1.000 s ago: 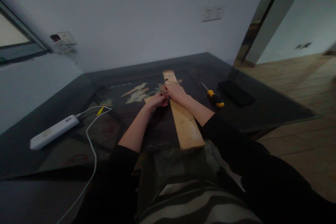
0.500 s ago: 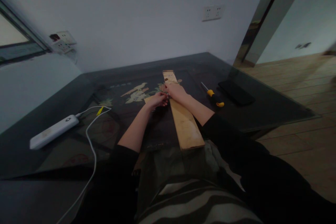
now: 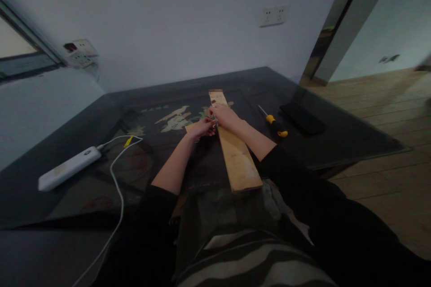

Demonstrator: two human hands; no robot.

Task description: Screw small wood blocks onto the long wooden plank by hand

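A long wooden board [image 3: 238, 161] lies lengthwise on the dark table, its near end at the table's front edge. My right hand [image 3: 224, 115] rests over the board's far half, fingers curled toward its left edge. Close beside it on the left, my left hand [image 3: 204, 128] has its fingers pinched together. A tiny pale or metallic piece [image 3: 215, 122] shows between the two hands, too small to name. Under my left wrist the corner of another light wooden piece [image 3: 188, 129] sticks out; the rest of it is hidden.
A yellow-and-black screwdriver [image 3: 272, 120] and a black flat object [image 3: 302, 119] lie right of the board. On the left is a white power bank [image 3: 70, 168] with a white cable [image 3: 116, 179]. The glossy table [image 3: 286, 85] meets the wall at the back.
My right hand's fingers have shifted very slightly to the left. The board, my left hand and the other things stay where they were.
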